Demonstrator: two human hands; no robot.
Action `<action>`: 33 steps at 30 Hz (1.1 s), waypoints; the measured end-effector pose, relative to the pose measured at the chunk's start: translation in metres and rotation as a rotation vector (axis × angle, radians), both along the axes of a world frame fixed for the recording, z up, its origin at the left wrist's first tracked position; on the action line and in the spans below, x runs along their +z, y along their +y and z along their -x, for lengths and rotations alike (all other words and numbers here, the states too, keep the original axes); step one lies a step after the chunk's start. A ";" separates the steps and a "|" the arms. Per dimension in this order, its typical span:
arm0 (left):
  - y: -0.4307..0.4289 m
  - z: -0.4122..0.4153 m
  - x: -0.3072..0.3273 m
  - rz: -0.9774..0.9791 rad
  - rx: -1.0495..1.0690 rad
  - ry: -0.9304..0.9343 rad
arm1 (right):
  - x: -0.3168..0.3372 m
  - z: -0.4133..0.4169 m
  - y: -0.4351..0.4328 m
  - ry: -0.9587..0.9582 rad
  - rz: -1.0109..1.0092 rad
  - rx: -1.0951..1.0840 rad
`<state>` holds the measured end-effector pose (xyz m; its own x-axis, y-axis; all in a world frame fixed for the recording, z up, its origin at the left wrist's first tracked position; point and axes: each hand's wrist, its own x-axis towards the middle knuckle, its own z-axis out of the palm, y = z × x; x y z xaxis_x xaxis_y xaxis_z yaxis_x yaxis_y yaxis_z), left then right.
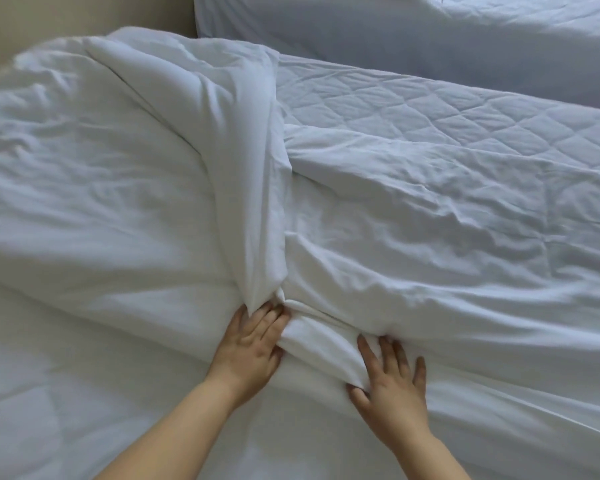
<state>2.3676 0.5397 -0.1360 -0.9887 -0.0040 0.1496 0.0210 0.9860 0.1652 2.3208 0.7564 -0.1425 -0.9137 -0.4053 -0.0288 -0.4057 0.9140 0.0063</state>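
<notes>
Noted white duvet (118, 202) heaped from 9 to 3 o'clock, near edge bunched into a fold (321, 336) at 6 o'clock. Found open room on bare sheet (84, 393) toward 8 o'clock and quilted pad (430, 98) toward 1 o'clock. Recorded left grip (253, 344) flat, fingertips under fold; right grip (392, 375) splayed, pressing it.

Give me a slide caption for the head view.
Left hand and right hand press a bunched fold of the white duvet on a quilted mattress pad.
</notes>
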 end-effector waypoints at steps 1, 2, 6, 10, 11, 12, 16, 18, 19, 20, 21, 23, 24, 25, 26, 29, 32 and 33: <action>-0.002 0.001 0.006 0.048 -0.017 -0.016 | 0.001 0.000 0.001 -0.023 -0.011 0.005; -0.003 0.002 0.010 0.088 -0.034 -0.022 | 0.004 0.001 0.001 -0.051 -0.014 0.009; -0.016 0.008 0.021 0.237 -0.090 -0.008 | 0.017 0.004 0.002 -0.077 0.066 0.036; -0.033 0.031 0.046 0.414 -0.186 -0.044 | 0.014 0.005 0.002 -0.041 0.142 0.076; -0.039 0.039 0.053 0.476 -0.231 -0.032 | 0.012 0.005 0.000 -0.048 0.159 0.069; -0.044 0.048 0.057 0.535 -0.289 0.022 | 0.010 0.004 -0.003 -0.062 0.180 0.055; -0.056 0.097 0.083 0.686 -0.440 0.004 | 0.013 0.002 -0.019 -0.087 0.332 0.049; -0.061 0.119 0.096 0.758 -0.443 -0.261 | 0.018 0.005 -0.033 -0.014 0.497 0.071; -0.068 0.134 0.101 0.759 -0.380 -0.422 | 0.019 0.007 -0.046 0.027 0.567 0.055; -0.077 0.147 0.110 0.772 -0.303 -0.542 | 0.024 0.011 -0.064 0.046 0.618 0.038; -0.088 0.161 0.115 0.794 -0.264 -0.566 | 0.029 0.014 -0.085 0.043 0.644 0.025; -0.109 0.173 0.123 0.800 -0.250 -0.570 | 0.041 0.022 -0.127 0.019 0.590 0.002; -0.116 0.174 0.128 0.790 -0.296 -0.537 | 0.043 0.026 -0.148 0.022 0.551 -0.010; -0.122 0.166 0.129 0.774 -0.393 -0.508 | 0.045 0.027 -0.168 0.028 0.548 -0.034; -0.130 0.153 0.129 0.739 -0.489 -0.467 | 0.047 0.028 -0.188 0.036 0.574 -0.064; -0.176 0.102 0.127 0.519 -0.617 -0.122 | 0.060 0.036 -0.240 0.055 0.527 -0.101; -0.227 0.060 0.087 0.183 -0.506 -0.098 | 0.048 0.027 -0.269 0.067 0.308 0.074; -0.232 0.048 0.072 0.164 -0.467 -0.098 | 0.038 0.019 -0.271 0.058 0.240 0.119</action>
<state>2.3198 0.3076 -0.0636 -0.8888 0.4579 0.0179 0.4583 0.8882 0.0319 2.3015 0.4850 -0.1049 -0.8566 -0.4989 0.1317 -0.5155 0.8380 -0.1787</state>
